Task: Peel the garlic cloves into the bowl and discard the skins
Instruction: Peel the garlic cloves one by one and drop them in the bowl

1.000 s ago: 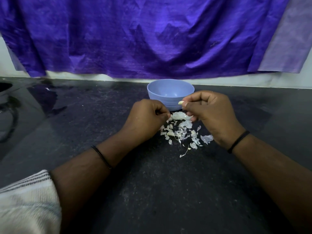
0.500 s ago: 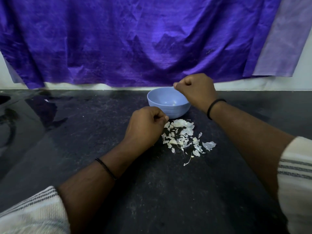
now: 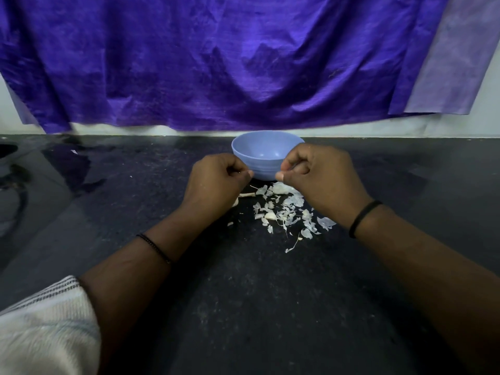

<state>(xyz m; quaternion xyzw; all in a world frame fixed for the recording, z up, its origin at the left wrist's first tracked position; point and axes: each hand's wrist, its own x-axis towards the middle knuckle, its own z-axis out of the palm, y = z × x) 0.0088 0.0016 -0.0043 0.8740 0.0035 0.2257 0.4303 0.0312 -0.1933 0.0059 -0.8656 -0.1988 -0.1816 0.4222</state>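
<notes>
— Where is the bowl [image 3: 266, 152] sitting?

— At the back of the dark counter [image 3: 243, 307], upright, mouth facing up, just in front of the purple cloth [image 3: 216, 63] hanging on the wall. I cannot make out any cloves inside it from here.

— And the skins?

— The garlic skins [image 3: 286, 209] are lying scattered on the counter just in front of the bowl, between the two wrists. A few thicker pale bits are lying among them, pointing every which way, so no single axis is showing.

— What are the hands doing?

— Both are hovering above that pile, just in front of the bowl. The left hand [image 3: 216, 182] is curling tightly, thumb and forefinger pressing together at the tip; whether anything is sitting between them, I cannot tell. The right hand [image 3: 322, 180] is also curling, fingertips pinching towards the left one, and nothing is showing plainly in it either.

— Are the hands touching?

— No, a small gap is showing between them, with the bowl's wall behind it.
</notes>
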